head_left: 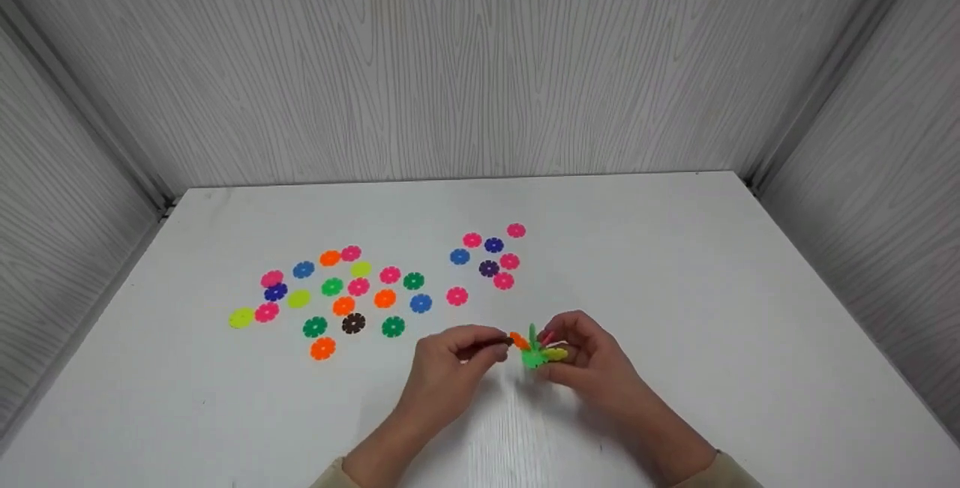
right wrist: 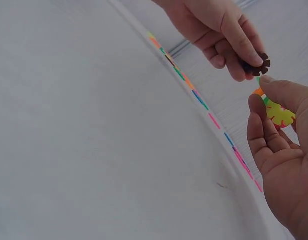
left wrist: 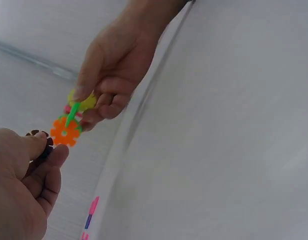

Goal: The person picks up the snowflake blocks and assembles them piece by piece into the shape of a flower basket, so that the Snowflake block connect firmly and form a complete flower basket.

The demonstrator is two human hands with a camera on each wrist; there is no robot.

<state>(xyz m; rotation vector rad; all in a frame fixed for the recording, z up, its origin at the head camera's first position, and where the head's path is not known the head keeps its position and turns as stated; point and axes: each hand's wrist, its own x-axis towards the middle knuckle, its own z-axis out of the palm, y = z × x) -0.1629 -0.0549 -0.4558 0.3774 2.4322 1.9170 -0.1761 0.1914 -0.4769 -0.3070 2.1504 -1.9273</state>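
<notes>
My left hand [head_left: 454,365] pinches a dark brown notched disc [right wrist: 263,65] between thumb and fingers. In my right hand [head_left: 592,357] is a small cluster of joined notched discs, gripped between thumb and fingertips. The cluster has a green disc [head_left: 534,358], an orange disc [left wrist: 65,132], a yellow disc [right wrist: 280,115] and a pink disc [head_left: 547,339]. Both hands are raised above the white table, close together. The brown disc's edge is right beside the orange disc; whether they touch I cannot tell.
Several loose notched discs lie flat on the white table [head_left: 675,270], left of and beyond the hands. One group, including a brown disc [head_left: 353,323], spreads at the left; a smaller group with a purple disc [head_left: 489,268] lies farther back. Grey wood-grain panels [head_left: 465,61] enclose the table.
</notes>
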